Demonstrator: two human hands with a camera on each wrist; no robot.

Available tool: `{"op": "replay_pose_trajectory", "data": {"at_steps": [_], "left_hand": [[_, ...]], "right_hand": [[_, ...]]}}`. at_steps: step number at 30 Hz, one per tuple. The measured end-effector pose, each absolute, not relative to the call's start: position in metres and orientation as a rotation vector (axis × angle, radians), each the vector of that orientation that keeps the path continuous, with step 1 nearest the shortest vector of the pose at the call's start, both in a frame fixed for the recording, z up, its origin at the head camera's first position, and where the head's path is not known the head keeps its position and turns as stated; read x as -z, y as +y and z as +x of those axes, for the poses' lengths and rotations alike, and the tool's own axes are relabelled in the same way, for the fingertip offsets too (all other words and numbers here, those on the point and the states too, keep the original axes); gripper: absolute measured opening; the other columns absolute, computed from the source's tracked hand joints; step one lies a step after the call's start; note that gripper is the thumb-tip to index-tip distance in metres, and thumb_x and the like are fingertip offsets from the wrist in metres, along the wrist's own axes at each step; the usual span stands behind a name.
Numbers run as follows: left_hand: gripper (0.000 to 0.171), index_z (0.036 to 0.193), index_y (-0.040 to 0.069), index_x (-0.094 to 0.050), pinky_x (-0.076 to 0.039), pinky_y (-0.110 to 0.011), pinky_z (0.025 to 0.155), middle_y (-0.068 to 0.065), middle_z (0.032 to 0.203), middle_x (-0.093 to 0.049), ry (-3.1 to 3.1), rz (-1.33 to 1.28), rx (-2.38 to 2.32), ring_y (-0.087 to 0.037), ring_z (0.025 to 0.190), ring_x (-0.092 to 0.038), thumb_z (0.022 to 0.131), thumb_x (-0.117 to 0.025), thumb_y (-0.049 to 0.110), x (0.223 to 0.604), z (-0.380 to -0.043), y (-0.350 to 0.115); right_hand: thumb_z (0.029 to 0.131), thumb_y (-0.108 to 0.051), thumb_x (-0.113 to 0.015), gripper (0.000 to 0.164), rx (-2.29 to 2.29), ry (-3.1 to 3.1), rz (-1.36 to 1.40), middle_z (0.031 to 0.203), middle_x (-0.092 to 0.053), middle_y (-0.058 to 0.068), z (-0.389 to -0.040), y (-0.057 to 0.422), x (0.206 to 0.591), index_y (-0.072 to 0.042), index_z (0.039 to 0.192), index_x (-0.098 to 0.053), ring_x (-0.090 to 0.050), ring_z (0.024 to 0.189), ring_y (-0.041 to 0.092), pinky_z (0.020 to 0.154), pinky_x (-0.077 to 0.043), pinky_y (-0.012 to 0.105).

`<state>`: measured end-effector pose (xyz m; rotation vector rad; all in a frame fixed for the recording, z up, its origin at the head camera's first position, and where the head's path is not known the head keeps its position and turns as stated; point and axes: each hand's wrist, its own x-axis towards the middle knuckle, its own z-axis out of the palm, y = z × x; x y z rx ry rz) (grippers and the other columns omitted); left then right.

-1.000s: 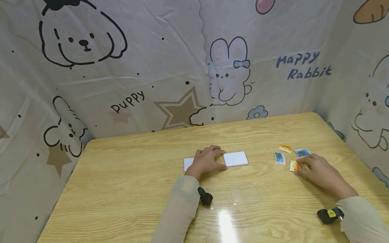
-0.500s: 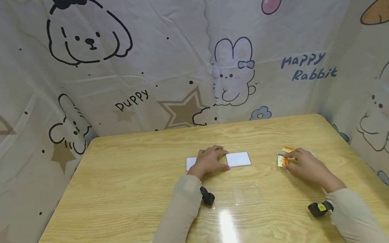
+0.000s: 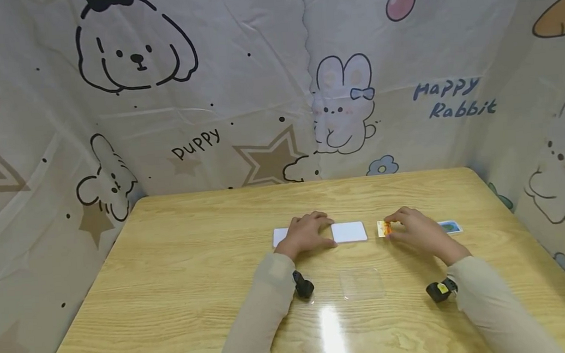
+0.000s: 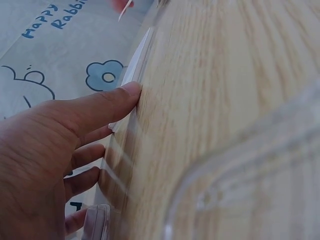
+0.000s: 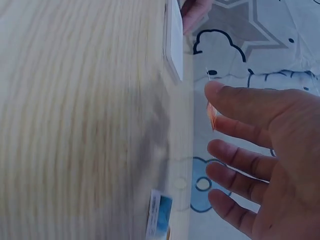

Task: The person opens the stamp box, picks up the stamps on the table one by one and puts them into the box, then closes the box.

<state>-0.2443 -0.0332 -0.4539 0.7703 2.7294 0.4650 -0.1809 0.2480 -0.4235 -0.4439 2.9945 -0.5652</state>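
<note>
My left hand (image 3: pixel 309 232) lies between two flat white blocks, perhaps stacks of cards. Its thumb and index fingertip grip opposite edges of the right block (image 3: pixel 349 232) at its left end. The left block (image 3: pixel 279 236) is partly covered by that hand. My right hand (image 3: pixel 414 230) pinches a small orange and white card (image 3: pixel 383 229) between thumb and fingers, raised above the table in the right wrist view, just right of the right block. A blue picture card (image 3: pixel 449 226) shows beyond the right hand. Another small blue card (image 5: pixel 161 215) lies on the wood in the right wrist view.
A clear plastic piece (image 3: pixel 361 284) lies in front of the right block. A clear rim (image 4: pixel 185 200) crosses the left wrist view. The wooden table (image 3: pixel 197 292) ends at the back against a printed cloth (image 3: pixel 253 107), which also hangs at both sides.
My right hand has carried the orange and white card leftward from the small cards toward the right white block. The left hand has kept its place. The head view has turned slightly left.
</note>
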Motion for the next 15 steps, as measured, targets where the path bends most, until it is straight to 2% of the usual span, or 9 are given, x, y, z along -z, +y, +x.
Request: {"op": "replay_pose_trajectory", "data": {"at_steps": [7, 15], "left_hand": [[0.064, 0.142, 0.032, -0.047, -0.026, -0.050, 0.115, 0.006, 0.155, -0.036, 2.720, 0.775, -0.463, -0.021, 0.141, -0.036, 0.085, -0.065, 0.056, 0.453, -0.244, -0.034], [0.064, 0.142, 0.033, -0.047, -0.027, -0.049, 0.115, 0.006, 0.155, -0.036, 2.722, 0.773, -0.451, -0.020, 0.141, -0.037, 0.085, -0.064, 0.058, 0.454, -0.245, -0.035]], "right_hand": [[0.090, -0.022, -0.066, 0.040, 0.604, 2.975, -0.549, 0.121, -0.059, 0.021, -0.195, 0.230, 0.431, 0.001, 0.122, -0.063, -0.053, 0.115, 0.042, 0.098, -0.044, 0.057], [0.088, -0.024, -0.069, 0.039, 0.604, 2.972, -0.613, 0.122, -0.059, 0.021, -0.204, 0.209, 0.435, -0.001, 0.119, -0.065, -0.053, 0.116, 0.041, 0.100, -0.043, 0.057]]}}
